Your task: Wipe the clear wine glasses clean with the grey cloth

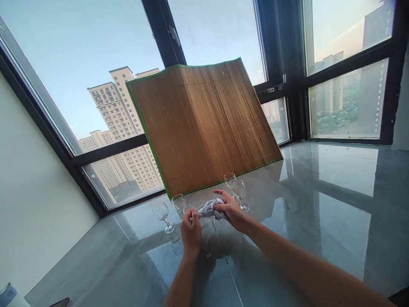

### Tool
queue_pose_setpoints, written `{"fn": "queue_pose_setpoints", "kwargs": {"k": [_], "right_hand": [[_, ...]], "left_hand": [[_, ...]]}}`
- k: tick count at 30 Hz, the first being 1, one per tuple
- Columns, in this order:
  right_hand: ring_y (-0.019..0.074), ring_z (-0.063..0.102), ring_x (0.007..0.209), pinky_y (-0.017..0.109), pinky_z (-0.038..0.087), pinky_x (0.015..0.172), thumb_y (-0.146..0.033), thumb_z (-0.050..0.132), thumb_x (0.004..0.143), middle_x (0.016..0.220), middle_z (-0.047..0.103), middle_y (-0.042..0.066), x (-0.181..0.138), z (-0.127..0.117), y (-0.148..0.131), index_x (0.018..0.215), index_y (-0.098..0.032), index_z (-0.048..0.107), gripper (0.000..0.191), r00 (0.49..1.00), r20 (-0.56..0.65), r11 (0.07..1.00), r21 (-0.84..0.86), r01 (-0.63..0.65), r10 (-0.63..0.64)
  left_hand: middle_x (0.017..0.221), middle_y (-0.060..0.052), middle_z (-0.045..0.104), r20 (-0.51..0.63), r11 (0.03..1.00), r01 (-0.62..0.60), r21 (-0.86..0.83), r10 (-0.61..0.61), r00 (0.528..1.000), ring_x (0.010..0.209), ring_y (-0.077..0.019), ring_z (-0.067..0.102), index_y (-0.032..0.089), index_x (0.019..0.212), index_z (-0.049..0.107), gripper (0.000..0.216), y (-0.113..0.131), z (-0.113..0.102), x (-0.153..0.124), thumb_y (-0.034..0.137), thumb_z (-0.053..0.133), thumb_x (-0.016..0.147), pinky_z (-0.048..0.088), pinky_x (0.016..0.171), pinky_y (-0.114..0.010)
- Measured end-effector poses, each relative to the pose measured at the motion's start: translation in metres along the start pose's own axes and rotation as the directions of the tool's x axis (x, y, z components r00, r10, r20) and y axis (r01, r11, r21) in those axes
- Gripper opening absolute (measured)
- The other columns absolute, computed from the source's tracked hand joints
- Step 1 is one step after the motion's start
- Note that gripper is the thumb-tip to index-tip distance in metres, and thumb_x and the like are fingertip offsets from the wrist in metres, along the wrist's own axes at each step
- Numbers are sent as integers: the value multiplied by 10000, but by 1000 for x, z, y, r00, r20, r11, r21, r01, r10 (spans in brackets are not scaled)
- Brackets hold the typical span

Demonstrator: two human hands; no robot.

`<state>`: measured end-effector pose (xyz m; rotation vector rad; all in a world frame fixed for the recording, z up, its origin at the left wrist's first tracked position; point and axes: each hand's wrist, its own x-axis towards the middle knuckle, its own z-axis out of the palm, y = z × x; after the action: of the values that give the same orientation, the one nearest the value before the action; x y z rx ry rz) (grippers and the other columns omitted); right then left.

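Cloth [210, 208]: whitish-grey, crumpled, folded (bulkiest at right hand [231, 209]).

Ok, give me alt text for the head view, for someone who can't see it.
The right hand holds a bunched cloth, with the left hand at its left end, its exact grip unclear. Two glasses stand to the left and two more glasses to the right on a shiny surface, before a mat and windows.

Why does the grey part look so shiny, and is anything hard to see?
Head view: the glossy grey surface mirrors bright daylight; head view: the leftmost wine glass is see-through, so its edges look faint; head view: the window frame slants, as the picture looks tilted.
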<state>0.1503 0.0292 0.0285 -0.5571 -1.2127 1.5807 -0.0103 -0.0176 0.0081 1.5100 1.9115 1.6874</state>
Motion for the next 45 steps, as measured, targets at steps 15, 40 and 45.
{"fn": "queue_pose_setpoints", "kwargs": {"k": [15, 40, 45], "right_hand": [[141, 539, 667, 261, 405, 666, -95, 561, 675, 745, 566, -49, 6, 1, 22, 1362, -157, 399, 709, 970, -92, 743, -661, 111, -226], [176, 571, 714, 263, 383, 653, -91, 577, 651, 746, 612, 0, 9, -6, 19, 1246, -148, 526, 600, 985, -147, 648, -760, -51, -95], [150, 491, 596, 262, 359, 586, -159, 521, 708, 648, 491, -58, 5, 0, 2, 1243, -169, 493, 536, 945, -194, 771, -631, 86, -264]], "left_hand": [[708, -29, 601, 288, 300, 384, -873, -317, 904, 559, -133, 553, 172, 904, 635, 555, 7, -9, 9, 710, 553, 796, 460, 539, -257], [1119, -80, 671, 15, 775, 173, -608, -207, 978, 999, -187, 661, 218, 1163, 542, 480, 1, -4, 16, 297, 780, 754, 476, 917, -335], [1110, -100, 696, 14, 860, 174, -480, -192, 981, 938, -198, 671, 207, 1140, 533, 535, -2, -3, 14, 322, 825, 706, 471, 882, -352]]}}
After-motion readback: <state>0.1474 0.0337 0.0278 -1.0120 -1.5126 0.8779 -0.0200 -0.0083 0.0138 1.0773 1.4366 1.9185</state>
